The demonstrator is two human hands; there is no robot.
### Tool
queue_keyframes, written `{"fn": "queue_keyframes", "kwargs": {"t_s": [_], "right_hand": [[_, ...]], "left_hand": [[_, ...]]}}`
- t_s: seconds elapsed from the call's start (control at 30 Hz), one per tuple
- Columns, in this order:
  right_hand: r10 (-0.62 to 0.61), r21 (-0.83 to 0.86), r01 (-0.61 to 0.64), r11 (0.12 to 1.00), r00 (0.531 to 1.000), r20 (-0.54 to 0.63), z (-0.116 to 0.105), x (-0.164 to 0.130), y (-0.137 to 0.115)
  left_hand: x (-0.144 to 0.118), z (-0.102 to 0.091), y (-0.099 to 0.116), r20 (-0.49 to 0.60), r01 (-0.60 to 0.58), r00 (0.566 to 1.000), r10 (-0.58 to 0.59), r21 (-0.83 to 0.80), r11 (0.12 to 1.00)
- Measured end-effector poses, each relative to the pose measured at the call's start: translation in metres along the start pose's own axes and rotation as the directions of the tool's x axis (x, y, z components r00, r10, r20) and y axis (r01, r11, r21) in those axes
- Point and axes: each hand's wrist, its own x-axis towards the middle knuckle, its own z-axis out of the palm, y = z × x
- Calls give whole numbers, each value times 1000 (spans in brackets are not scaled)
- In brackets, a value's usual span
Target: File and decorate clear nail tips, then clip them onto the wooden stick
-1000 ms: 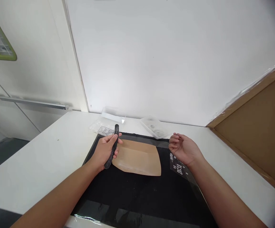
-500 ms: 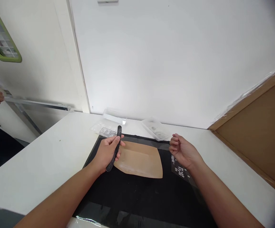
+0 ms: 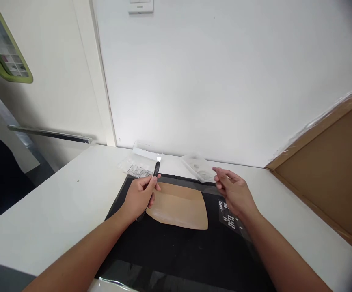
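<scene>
Fingers of our left hand (image 3: 139, 198) grip a black stick (image 3: 156, 168) at the left edge of the brown sheet (image 3: 182, 207); those of our right hand (image 3: 237, 194) nearly meet, contents unclear; work seems underway, unfinished

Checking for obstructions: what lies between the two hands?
In the head view: the tan sheet, then a strip of black mat toward the right hand; the clear tray sits farther back.

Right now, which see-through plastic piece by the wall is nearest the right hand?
The translucent tray with round shapes in it, just left of the right hand; the clear packaging with the printed grid lies farther left, beyond the left hand.
</scene>
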Motion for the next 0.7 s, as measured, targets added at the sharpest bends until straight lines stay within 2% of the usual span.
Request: {"fn": "queue_keyframes", "kwargs": {"t_s": [0.1,0.2,0.4,0.53,0.7], "right_hand": [[-55,-232,95,968,983,173,2,-4,0],[-95,-351,178,919,965,243,4,-5,4],[-118,-421,249,872,942,313,10,-12,7],[-193,-402,334,853,916,351,17,-22,5],[-301,-465,496,733,850,432,28,-35,1]], "left_hand": [[-1,-1,-3,-3,-33,999,33,81,996],[-2,-2,-3,-37,-62,997,68,156,986],[-3,-2,4,-47,-251,959,278,308,918],[-3,-1,6,-9,-288,952,306,314,905],[-4,0,6,0,-302,948,318,317,899]]}}
